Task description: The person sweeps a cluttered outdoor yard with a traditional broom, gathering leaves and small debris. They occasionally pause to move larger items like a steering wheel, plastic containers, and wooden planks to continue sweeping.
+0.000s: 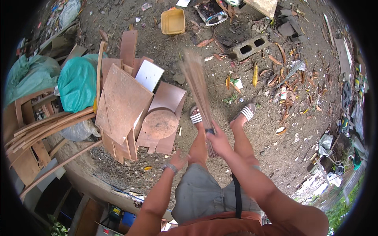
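Note:
My right hand is closed around the bound lower part of a stick broom. The broom's long thin bristles fan out away from me over the dirt, their far ends smeared by motion. Short stick ends poke out below my fist. My left hand, with a grey band on the wrist, hangs beside my left leg with its fingers apart and nothing in it. Nearest to it lie stacked wooden boards and a round brown disc.
Green sacks and long wood strips are piled at the left. Ahead lie a yellow plastic tub and a hollow concrete block. Dry leaves and litter scatter the dirt to the right, with more rubbish along the right edge.

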Demonstrator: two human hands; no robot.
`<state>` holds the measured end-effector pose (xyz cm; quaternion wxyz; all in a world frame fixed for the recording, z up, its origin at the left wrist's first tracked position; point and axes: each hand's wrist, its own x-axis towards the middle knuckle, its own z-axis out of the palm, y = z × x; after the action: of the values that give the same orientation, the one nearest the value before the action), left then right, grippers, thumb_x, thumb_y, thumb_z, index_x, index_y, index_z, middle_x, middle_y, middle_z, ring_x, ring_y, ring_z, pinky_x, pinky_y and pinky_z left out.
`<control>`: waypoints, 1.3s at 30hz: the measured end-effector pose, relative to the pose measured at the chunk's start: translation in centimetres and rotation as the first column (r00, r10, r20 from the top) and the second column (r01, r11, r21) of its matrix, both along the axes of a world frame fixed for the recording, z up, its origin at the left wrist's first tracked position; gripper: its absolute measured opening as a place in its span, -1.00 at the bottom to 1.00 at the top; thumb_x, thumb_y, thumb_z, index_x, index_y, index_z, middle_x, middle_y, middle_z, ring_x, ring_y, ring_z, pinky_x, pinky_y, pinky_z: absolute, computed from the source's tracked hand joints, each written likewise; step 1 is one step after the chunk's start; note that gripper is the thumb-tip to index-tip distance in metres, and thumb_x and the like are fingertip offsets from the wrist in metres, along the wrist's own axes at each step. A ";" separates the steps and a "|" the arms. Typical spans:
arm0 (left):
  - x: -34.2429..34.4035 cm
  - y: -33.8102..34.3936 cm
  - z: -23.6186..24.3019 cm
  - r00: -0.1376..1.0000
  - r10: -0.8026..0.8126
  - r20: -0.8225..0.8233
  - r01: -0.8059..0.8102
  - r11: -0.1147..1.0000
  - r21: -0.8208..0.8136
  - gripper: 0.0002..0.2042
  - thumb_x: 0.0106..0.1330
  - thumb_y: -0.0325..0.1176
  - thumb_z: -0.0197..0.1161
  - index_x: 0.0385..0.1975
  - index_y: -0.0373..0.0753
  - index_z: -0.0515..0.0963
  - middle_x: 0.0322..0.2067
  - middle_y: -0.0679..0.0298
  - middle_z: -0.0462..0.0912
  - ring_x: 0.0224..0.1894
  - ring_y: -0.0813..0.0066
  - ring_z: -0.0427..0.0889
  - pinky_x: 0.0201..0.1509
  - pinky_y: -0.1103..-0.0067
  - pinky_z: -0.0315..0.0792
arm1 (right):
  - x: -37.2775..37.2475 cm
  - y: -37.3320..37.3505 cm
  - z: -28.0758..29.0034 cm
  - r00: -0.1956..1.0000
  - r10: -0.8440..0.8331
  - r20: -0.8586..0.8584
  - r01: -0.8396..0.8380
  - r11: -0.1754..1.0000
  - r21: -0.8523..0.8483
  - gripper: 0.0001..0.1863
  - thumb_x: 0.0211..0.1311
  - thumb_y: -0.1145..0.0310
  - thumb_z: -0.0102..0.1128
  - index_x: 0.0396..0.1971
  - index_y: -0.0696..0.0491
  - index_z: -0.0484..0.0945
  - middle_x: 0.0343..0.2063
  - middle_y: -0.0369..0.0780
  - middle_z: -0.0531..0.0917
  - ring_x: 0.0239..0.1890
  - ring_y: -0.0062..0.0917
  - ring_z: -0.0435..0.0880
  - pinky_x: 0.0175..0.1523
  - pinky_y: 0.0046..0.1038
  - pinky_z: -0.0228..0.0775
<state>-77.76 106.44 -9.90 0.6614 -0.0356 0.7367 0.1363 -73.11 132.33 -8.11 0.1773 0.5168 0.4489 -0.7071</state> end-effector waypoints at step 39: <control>3.3 10.9 3.6 0.655 -0.747 0.110 0.755 0.644 -0.122 -0.02 0.18 0.19 0.28 0.45 -0.30 0.01 0.31 -0.25 0.32 0.36 -0.15 0.34 0.43 0.25 0.25 | 24.3 19.5 4.7 0.951 0.085 0.298 -0.130 0.982 0.135 -0.36 0.20 0.37 0.19 0.35 -0.16 0.42 -0.43 -0.22 0.64 -0.48 -0.54 0.61 -0.31 -0.42 0.51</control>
<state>-74.43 117.32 -6.30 0.6715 0.2175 0.6768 -0.2093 -48.78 151.84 -3.38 0.2397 0.6019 0.4985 -0.5760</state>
